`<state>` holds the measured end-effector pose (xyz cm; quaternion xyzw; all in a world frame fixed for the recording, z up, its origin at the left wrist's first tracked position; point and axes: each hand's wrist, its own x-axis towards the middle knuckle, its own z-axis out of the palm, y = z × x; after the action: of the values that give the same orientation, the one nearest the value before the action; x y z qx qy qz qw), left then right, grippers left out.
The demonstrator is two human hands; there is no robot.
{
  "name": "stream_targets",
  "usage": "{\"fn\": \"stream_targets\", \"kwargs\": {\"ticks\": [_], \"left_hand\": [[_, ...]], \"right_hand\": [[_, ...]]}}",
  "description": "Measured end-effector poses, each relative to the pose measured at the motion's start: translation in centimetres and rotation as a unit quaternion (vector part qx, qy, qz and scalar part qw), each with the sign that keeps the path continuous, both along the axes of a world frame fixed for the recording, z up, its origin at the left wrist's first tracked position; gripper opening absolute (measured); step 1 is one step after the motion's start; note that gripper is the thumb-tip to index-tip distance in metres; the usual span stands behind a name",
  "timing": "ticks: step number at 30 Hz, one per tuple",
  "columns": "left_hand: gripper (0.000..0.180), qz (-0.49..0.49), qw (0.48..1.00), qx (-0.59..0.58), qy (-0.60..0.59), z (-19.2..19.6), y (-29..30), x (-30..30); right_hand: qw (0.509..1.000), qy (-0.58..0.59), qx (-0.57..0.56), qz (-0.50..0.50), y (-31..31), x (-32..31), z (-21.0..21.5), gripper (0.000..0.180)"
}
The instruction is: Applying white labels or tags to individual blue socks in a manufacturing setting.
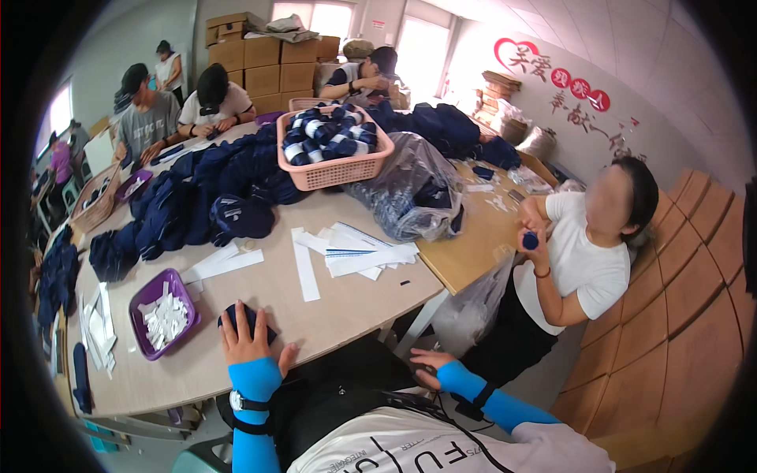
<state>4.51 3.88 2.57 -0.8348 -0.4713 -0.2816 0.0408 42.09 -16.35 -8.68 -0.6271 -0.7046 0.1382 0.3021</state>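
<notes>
My left hand lies flat on a rolled dark navy cloth piece at the near edge of the grey table, fingers spread over it. My right hand rests low on my dark lap below the table edge, fingers loosely bent, holding nothing that I can see. Both forearms wear bright blue sleeves. A purple tray with white paper slips stands just left of my left hand. White paper strips lie spread on the table ahead.
A pink basket of rolled navy-and-white pieces stands mid-table beside a heap of navy garments and a clear plastic bag. A person in white sits at my right holding a navy roll. Other people work at the far end before stacked cartons.
</notes>
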Motion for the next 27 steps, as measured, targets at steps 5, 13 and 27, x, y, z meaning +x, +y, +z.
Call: {"fn": "stream_targets", "kwargs": {"ticks": [5,13,27], "left_hand": [[0.073,-0.002,0.999,0.005,0.032,0.3,0.2,0.1],[0.073,-0.003,1.0,-0.006,0.027,0.7,0.2,0.6],[0.074,0.02,1.0,-0.013,-0.011,0.2,0.2,0.1]], "right_hand": [[0.998,0.028,0.057,0.001,5.3,0.9,13.4,0.019],[0.93,-0.135,0.286,-0.186,24.3,17.7,19.1,0.022],[0.856,-0.503,-0.038,-0.113,28.4,22.4,19.2,0.038]]}}
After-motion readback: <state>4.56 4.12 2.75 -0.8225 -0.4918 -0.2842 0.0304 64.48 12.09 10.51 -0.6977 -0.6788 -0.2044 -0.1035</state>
